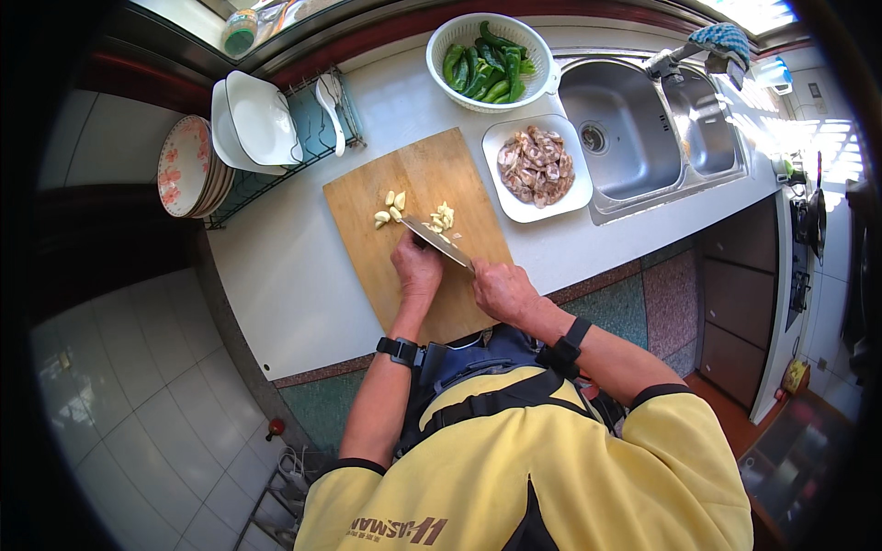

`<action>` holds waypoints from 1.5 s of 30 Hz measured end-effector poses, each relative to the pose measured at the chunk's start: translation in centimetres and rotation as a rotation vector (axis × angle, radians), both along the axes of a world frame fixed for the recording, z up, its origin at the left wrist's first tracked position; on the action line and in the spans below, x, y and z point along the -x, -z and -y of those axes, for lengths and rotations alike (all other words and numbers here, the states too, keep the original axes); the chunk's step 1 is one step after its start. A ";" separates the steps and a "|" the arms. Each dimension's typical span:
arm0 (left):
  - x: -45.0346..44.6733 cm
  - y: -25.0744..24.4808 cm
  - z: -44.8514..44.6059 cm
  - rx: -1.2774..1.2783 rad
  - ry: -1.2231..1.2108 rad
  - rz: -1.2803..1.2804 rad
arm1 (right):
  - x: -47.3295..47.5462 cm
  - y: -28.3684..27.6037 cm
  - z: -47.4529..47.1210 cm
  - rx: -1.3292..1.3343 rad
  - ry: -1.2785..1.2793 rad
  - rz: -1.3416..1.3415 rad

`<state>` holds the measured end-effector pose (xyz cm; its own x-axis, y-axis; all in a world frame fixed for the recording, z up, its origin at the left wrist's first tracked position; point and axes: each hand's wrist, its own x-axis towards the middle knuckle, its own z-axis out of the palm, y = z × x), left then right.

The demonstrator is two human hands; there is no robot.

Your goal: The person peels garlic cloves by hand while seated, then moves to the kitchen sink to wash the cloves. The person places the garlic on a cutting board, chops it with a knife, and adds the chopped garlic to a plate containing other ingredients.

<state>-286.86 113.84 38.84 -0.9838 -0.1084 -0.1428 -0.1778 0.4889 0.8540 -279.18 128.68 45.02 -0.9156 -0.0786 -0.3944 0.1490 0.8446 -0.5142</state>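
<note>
My right hand (501, 286) grips the handle of a kitchen knife (437, 242), whose broad blade slants up to the left over a wooden cutting board (372, 255). Under the blade's near side is my left hand (417, 265); its fingertips are hidden, so what it touches cannot be seen. Several peeled garlic cloves (391, 209) lie by the blade's tip. Cut garlic pieces (443, 217) are heaped just beyond the blade. Right of the board, a white square dish (584, 200) holds sliced meat (537, 167). Green peppers (490, 69) fill a white colander (441, 79) behind it.
A steel double sink (620, 138) with a cloth-covered faucet (716, 43) is at the right. On the left, a wire dish rack (275, 180) holds white dishes (260, 117), patterned bowls (185, 165) and a white spoon (329, 113). A window ledge runs along the back.
</note>
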 end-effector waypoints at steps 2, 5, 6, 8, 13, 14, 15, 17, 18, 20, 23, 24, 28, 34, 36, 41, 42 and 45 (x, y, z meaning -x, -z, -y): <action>0.1 0.0 0.0 -0.020 0.000 0.047 | 0.0 0.1 0.1 -0.004 0.015 0.006; 0.1 -0.1 0.2 0.043 0.001 0.082 | -0.2 0.1 0.3 0.015 0.021 0.013; 0.2 -0.1 0.2 0.038 0.007 0.046 | -0.1 0.1 0.3 0.021 0.020 0.016; 0.0 0.0 0.3 0.029 0.020 0.033 | -0.3 0.1 0.3 0.026 0.025 0.033; 0.0 0.2 0.2 0.011 0.020 -0.033 | -0.3 0.0 0.1 0.041 0.019 0.036; 0.0 0.2 0.1 0.016 0.018 -0.048 | -0.4 0.0 0.1 0.045 0.016 0.052; 0.0 0.3 0.0 0.021 0.018 -0.002 | -0.4 0.1 0.0 0.047 0.020 0.068; 0.1 0.4 0.0 0.037 0.029 0.013 | -0.2 0.3 -0.5 0.045 0.028 0.068; 0.0 0.4 0.1 0.058 0.019 0.067 | -0.5 0.3 -0.4 0.052 0.031 0.072; 0.0 0.4 0.1 0.085 0.026 0.027 | -0.6 0.6 -0.6 0.066 0.031 0.081; 0.0 0.5 0.1 0.107 0.033 0.026 | -0.8 0.8 -0.9 0.067 0.037 0.093; 0.0 0.5 0.0 0.110 0.034 0.034 | -0.8 0.8 -0.9 0.061 0.037 0.091; 0.1 0.5 -0.1 0.142 0.063 0.041 | -0.8 0.4 -1.2 0.073 0.052 0.094; 0.9 -0.2 -0.2 0.165 0.088 0.100 | -0.5 -0.3 -1.3 0.074 0.086 0.052; 1.3 -0.5 0.1 0.136 0.087 0.073 | -0.6 -0.2 -1.4 0.075 0.107 0.026; 3.2 -1.6 2.4 0.241 0.085 -0.122 | -1.1 0.1 -1.6 0.100 0.120 -0.006; 3.7 -1.8 2.9 0.274 0.068 -0.162 | -1.2 0.1 -1.6 0.108 0.122 -0.015; 4.6 -1.9 3.7 0.432 0.099 -0.147 | -1.2 0.4 -1.7 0.121 0.121 -0.043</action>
